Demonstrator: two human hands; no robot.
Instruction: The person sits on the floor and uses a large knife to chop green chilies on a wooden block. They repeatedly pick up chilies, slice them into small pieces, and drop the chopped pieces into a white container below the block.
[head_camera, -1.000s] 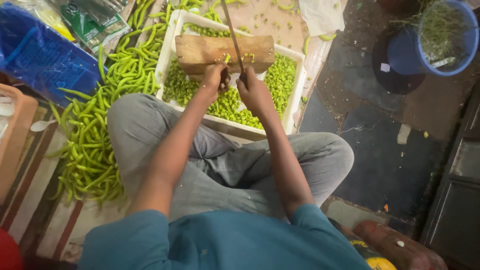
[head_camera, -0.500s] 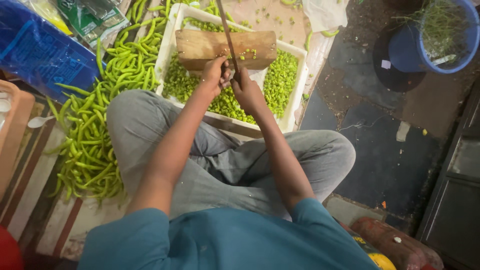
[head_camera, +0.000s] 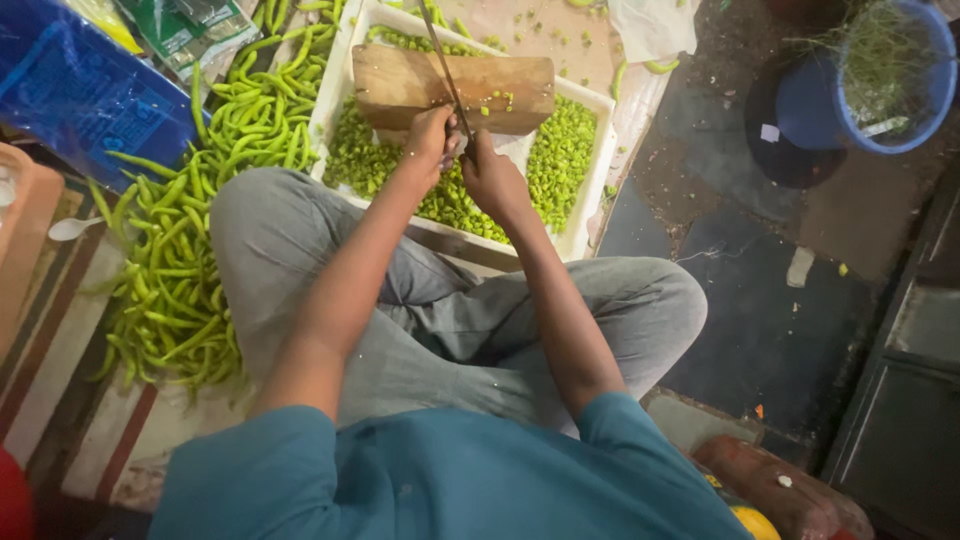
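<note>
The person sat cross-legged on the floor, both hands meeting at the near edge of a wooden block (head_camera: 400, 82) laid across a white tray (head_camera: 592, 190) of chopped green pieces (head_camera: 565, 150). The left hand (head_camera: 432, 135) was curled closed, seemingly pinching a few chillies against the block, though the fingers hid what lay under them. The right hand (head_camera: 492, 178) was closed in a fist on the lower end of a thin upright blade (head_camera: 440, 55) that ran up across the block toward the far edge of the view. The two hands touched or nearly touched at the blade.

To the left of the tray and the person's knee, a long heap of whole green chillies (head_camera: 175, 270) lay on a striped mat (head_camera: 60, 370). These looked light, slender and bendy, with smooth, waxy skins that would likely slip under a loose hold; a small bunch gripped close to the cutting point should stay together best, with fingertips kept back from the edge. The blade looked stiff and narrow, best held low.

A blue plastic bag (head_camera: 80, 95) lay at the far left, and a blue tub (head_camera: 930, 90) of stalks stood far right on the dark floor (head_camera: 780, 330).
</note>
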